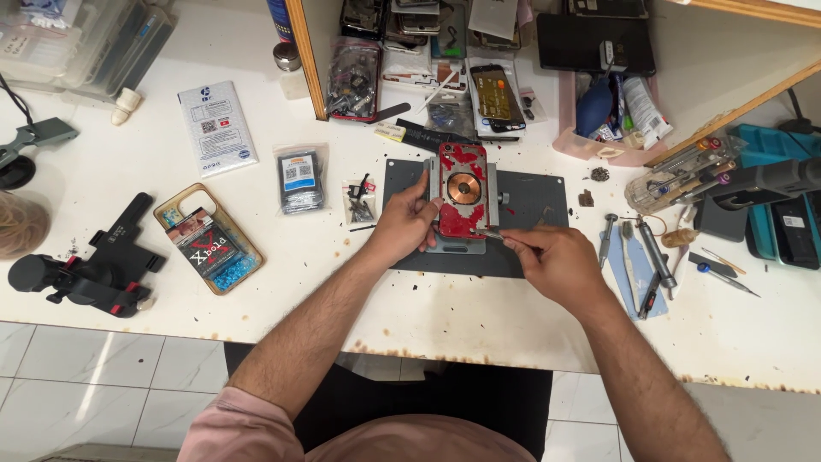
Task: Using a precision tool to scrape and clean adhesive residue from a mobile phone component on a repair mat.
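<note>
Scraping at the red phone back (462,190) w/ a thin metal tool (506,234) looks risky to me: the tip sits at the lower right edge, near the round copper coil (463,185) in the middle, so a slip could gouge the coil or skid off toward the left hand (404,221). Cause would prob be too much push at a shallow angle, or the phone back shifting in its grey metal clamp fixture (456,242) on the dark mat (530,198). Loose red flakes and small bits on the mat could also get under the work. Left hand fingers are curled around the phone's left edge and the fixture, thumb on the lower left of the red surface, touching it. Right hand (558,261) is closed in a pinch on the tool, just right of and below the phone, only the tool tip reaching it. Spare tools (647,257) lie well apart on the right.
</note>
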